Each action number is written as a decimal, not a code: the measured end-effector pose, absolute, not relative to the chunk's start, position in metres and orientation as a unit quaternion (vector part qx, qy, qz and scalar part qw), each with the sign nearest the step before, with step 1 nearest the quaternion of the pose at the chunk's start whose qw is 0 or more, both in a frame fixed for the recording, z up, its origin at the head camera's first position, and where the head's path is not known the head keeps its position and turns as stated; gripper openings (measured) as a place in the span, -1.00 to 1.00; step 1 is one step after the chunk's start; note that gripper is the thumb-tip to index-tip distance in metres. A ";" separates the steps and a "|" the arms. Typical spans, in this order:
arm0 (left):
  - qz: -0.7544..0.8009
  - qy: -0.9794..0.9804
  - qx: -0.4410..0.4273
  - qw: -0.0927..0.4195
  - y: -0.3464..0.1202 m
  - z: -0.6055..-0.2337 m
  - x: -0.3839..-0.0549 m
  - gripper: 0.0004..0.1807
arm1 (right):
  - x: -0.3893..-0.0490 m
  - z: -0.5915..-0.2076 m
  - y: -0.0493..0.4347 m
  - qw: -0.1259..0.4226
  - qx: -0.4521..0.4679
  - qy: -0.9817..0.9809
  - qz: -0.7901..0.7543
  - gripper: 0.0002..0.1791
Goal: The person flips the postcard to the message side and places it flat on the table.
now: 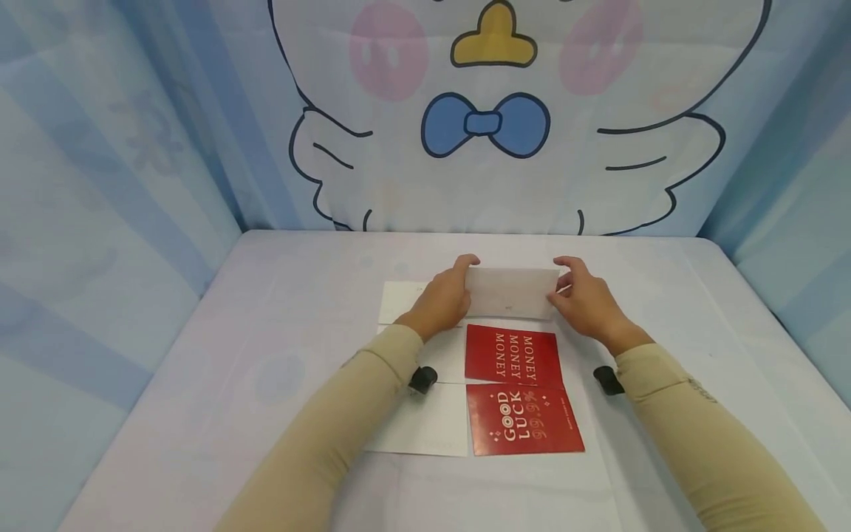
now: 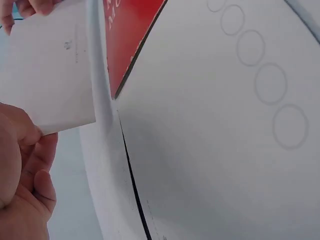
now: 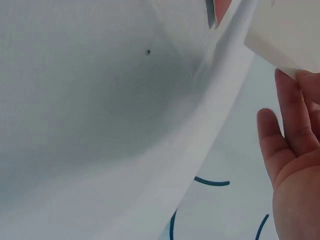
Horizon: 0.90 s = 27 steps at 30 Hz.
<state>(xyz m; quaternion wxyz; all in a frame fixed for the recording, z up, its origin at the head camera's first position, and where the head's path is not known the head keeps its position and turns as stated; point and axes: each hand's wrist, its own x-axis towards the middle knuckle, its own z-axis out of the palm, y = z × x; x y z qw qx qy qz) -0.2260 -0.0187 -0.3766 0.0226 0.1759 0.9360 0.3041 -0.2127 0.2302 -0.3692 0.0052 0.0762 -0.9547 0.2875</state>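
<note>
A blank-looking white card (image 1: pixel 512 294) with tiny print is raised at the far part of the table, held between both hands. The left hand (image 1: pixel 442 299) pinches its left edge between thumb and fingers, as the left wrist view also shows. At the opposite edge, the right hand (image 1: pixel 588 303) pinches the card's side, with some fingers extended in the right wrist view. Just nearer lies a red card (image 1: pixel 485 355) printed "MONEY" several times. Below that lies another red card (image 1: pixel 485 432) reading "GOOD LUCK 99.9%".
White cards lie left of the red ones: one at the back (image 1: pixel 399 298), partly behind the left hand, and one at the front (image 1: pixel 435 428). A pale cloth (image 1: pixel 279 310) covers the table. Dark wrist devices (image 1: pixel 423 379) show beside the sleeves. A printed curtain (image 1: pixel 485 192) stands behind.
</note>
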 end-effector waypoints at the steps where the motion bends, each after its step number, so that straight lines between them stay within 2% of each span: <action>1: 0.310 0.934 0.176 0.018 -0.019 -0.376 -0.226 -0.41 | -0.212 -0.369 0.231 0.015 0.074 -0.952 0.298 -0.35; 3: 0.324 0.929 0.180 0.002 -0.021 -0.375 -0.227 -0.46 | -0.211 -0.368 0.232 0.034 0.069 -0.946 0.315 -0.39; 7: 0.353 0.915 0.190 -0.036 -0.022 -0.374 -0.228 -0.63 | -0.208 -0.366 0.233 0.066 0.068 -0.940 0.327 -0.60; 10: 0.364 0.912 0.186 -0.045 -0.021 -0.371 -0.228 -0.71 | -0.207 -0.364 0.234 0.078 0.065 -0.940 0.326 -0.68; 17: 0.347 0.923 0.165 -0.021 -0.018 -0.372 -0.227 -0.58 | -0.206 -0.364 0.235 0.066 0.059 -0.947 0.307 -0.53; 22: 0.296 0.941 0.165 -0.015 -0.016 -0.375 -0.227 -0.49 | -0.206 -0.368 0.237 0.026 0.065 -0.955 0.287 -0.40; 27: 0.235 0.960 0.152 0.001 -0.013 -0.381 -0.227 -0.44 | -0.208 -0.372 0.235 -0.011 0.064 -0.959 0.275 -0.37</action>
